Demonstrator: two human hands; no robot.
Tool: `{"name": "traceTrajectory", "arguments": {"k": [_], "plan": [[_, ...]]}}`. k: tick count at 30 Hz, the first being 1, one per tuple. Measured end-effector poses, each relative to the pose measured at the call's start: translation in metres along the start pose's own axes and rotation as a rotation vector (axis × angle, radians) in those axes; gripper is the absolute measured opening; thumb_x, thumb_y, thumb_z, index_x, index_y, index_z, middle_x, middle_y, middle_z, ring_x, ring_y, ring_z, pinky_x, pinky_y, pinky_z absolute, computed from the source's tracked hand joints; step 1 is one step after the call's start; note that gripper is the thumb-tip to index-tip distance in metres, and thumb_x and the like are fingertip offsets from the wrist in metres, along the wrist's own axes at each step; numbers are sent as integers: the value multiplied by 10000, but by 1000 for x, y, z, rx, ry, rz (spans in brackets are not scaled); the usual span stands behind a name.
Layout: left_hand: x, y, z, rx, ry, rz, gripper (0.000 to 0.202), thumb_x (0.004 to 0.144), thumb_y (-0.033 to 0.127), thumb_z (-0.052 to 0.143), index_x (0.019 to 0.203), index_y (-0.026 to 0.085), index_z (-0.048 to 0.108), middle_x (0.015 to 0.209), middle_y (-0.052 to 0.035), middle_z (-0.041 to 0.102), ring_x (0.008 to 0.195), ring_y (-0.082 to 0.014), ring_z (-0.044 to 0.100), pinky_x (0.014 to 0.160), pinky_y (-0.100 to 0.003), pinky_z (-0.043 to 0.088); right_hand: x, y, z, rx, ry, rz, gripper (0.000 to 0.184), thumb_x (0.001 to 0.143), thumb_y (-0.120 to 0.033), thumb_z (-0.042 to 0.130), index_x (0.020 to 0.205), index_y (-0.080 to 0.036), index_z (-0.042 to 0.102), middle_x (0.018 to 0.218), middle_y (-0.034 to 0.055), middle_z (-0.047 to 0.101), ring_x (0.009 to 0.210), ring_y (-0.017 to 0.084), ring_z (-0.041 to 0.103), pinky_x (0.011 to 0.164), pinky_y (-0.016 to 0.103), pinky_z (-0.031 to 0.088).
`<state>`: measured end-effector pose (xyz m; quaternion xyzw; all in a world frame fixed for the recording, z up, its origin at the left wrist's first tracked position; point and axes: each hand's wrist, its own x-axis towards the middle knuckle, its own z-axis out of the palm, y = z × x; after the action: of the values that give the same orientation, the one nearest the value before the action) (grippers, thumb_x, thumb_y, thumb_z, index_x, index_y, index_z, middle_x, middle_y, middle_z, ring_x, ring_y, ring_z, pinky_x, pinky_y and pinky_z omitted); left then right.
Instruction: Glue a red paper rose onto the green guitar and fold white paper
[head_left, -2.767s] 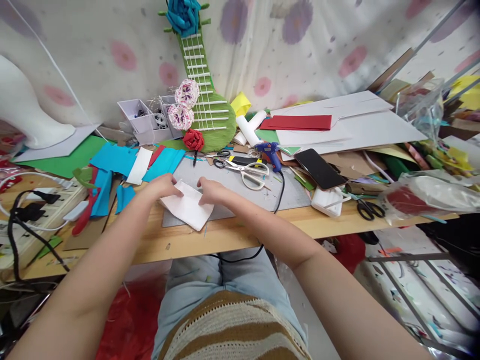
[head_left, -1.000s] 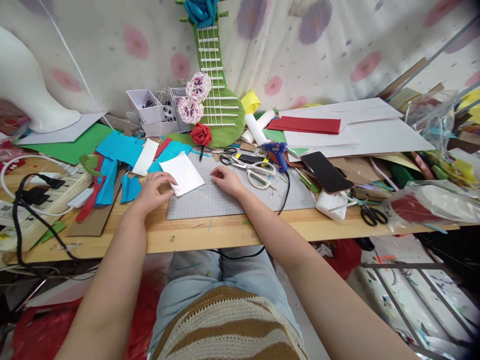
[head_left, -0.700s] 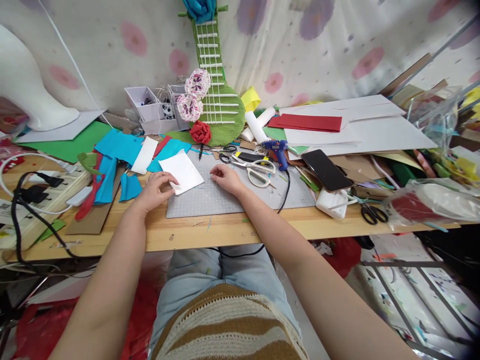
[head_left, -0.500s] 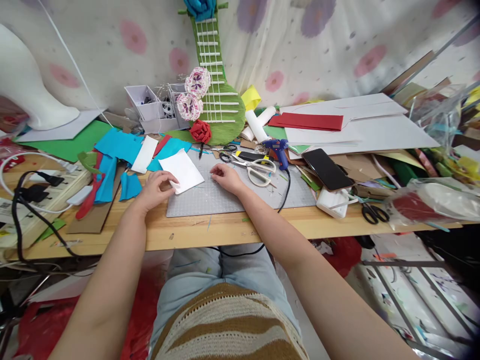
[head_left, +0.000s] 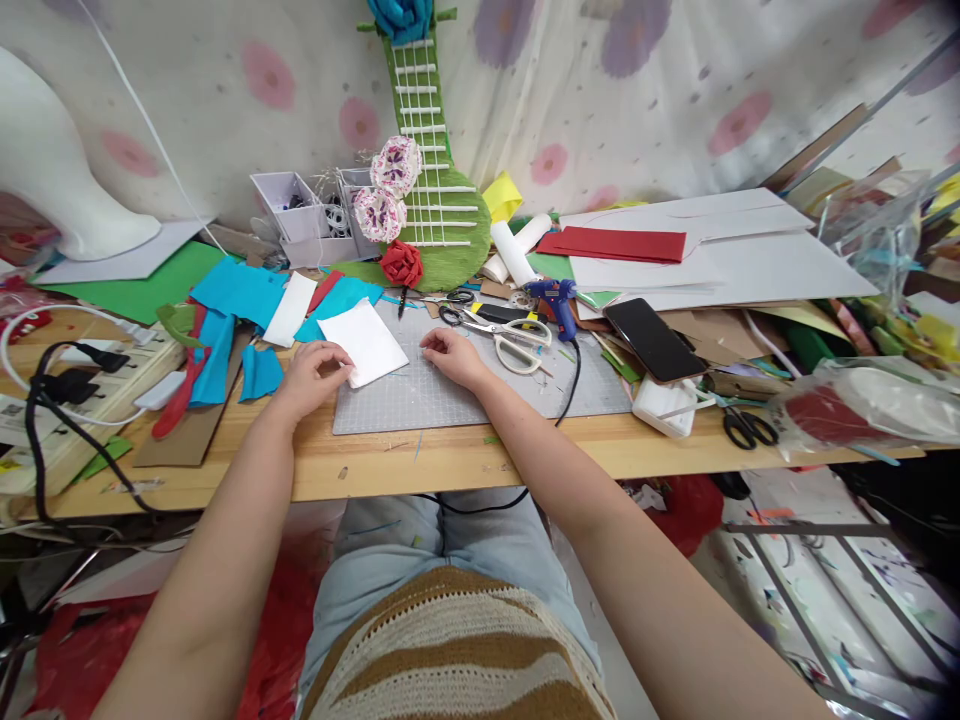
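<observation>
A folded piece of white paper (head_left: 367,346) lies on the grey cutting mat (head_left: 450,402), its upper left part over blue crepe paper (head_left: 346,303). At the paper's left corner is my left hand (head_left: 311,378), with loosely bent fingers and a gap between thumb and forefinger. The fingertips are at the paper's edge without gripping it. My right hand (head_left: 452,357) rests on the mat to the right of the paper. Its fingers are curled in and nothing shows in them. Just beyond it are white-handled scissors (head_left: 519,346) and a blue glue gun (head_left: 555,300).
A green paper guitar (head_left: 446,225) with paper flowers stands at the back. A phone (head_left: 654,340) and black scissors (head_left: 750,428) lie to the right, near white boards (head_left: 787,262). At the left is a power strip (head_left: 112,390) with cables. The glue gun's cord crosses the table edge.
My left fingertips have drawn back slightly from the white paper's surface to its corner. The right hand and the other things look unmoved.
</observation>
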<state>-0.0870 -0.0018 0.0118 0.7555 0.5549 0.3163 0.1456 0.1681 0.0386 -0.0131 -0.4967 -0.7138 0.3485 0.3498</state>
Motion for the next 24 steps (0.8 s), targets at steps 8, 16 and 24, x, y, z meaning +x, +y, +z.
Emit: {"name": "traceTrajectory", "arguments": {"k": [8, 16, 24], "plan": [[-2, 1, -6, -61, -61, 42, 170, 686, 288, 560, 821, 212, 630, 1015, -55, 595, 1059, -231, 521, 999, -416, 364, -1, -1, -1, 1, -1, -3, 94, 751, -148, 548, 823, -197, 585, 753, -27, 592, 719, 108, 553, 711, 243, 455], [-3, -4, -2, -6, -93, 45, 155, 696, 292, 556, 793, 205, 640, 1007, -54, 581, 1050, -233, 520, 1001, -431, 348, -1, -2, -1, 2, -7, 2, 100, 750, -148, 546, 828, -186, 595, 768, -16, 603, 728, 114, 558, 732, 255, 450], [-1, 1, -1, -37, -30, -11, 125, 693, 324, 573, 713, 212, 627, 945, -44, 618, 1002, -225, 537, 975, -417, 376, 0, 1, 0, -1, -6, -6, 103, 748, -155, 546, 827, -199, 595, 756, -22, 608, 725, 115, 566, 726, 256, 459]]}}
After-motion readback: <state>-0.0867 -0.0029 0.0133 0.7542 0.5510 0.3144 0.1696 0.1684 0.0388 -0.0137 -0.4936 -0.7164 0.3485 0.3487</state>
